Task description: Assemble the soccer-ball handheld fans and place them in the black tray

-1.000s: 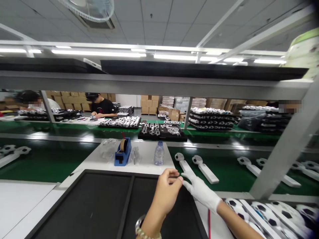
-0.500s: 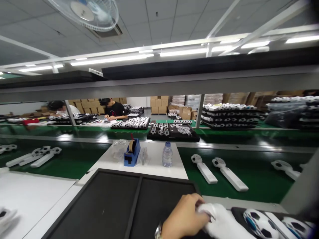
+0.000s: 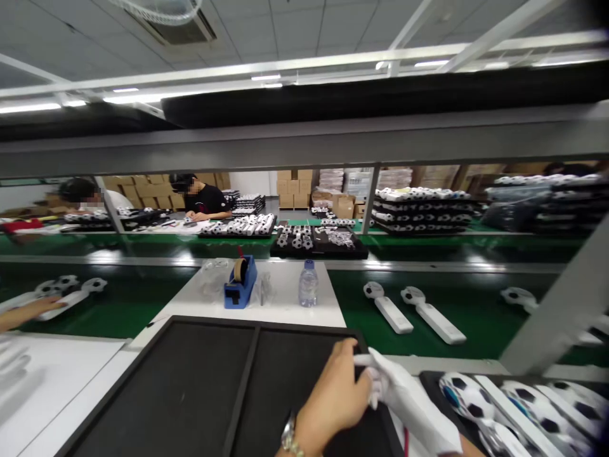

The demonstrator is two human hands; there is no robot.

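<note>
My left hand (image 3: 335, 390), bare and with a metal watch at its wrist, is closed at the fingers of a white glove (image 3: 412, 403). The glove covers my right hand (image 3: 392, 381), which reaches in from the lower right. Its white fingers stick out apart beside my left fingertips, some partly hidden. Bare forearm shows below the glove's cuff. Both hands are above the right edge of a black two-compartment tray (image 3: 209, 374). Just right of them, another black tray (image 3: 431, 381) holds football-patterned white handheld devices (image 3: 469, 395).
Beyond the tray stand a blue tape dispenser (image 3: 241, 284) and a water bottle (image 3: 308, 285) on a white board (image 3: 280, 301). More devices (image 3: 432, 315) lie on the green conveyor (image 3: 352, 330). At left, a co-worker's bare hand (image 3: 31, 311) touches devices. A grey post (image 3: 556, 304) rises at right.
My view has tilted down and shifted right. The white glove, blurred and bunched before, now shows its separate fingers by my left hand. A co-worker's bare hand has come in at left.
</note>
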